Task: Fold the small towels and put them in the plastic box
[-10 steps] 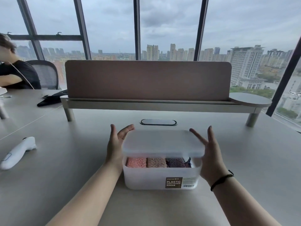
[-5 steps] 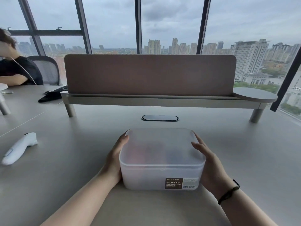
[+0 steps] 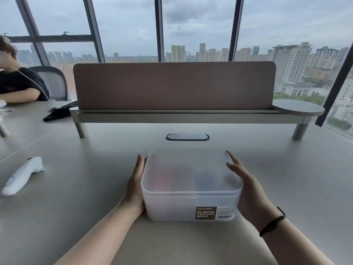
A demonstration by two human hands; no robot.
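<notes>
A brown label (image 3: 206,213) on the plastic box (image 3: 191,205) front reads "PLASTIC CONTAINER"; the smaller print is illegible.

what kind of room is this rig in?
Most likely a high-rise office. A long grey desk carries a fabric privacy divider and a cable grommet. A mesh office chair stands at far left, and floor-to-ceiling windows look out over city towers.

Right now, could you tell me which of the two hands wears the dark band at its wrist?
The right hand, beside the plastic box; a black band circles its wrist, while the left hand has a bare wrist.
</notes>
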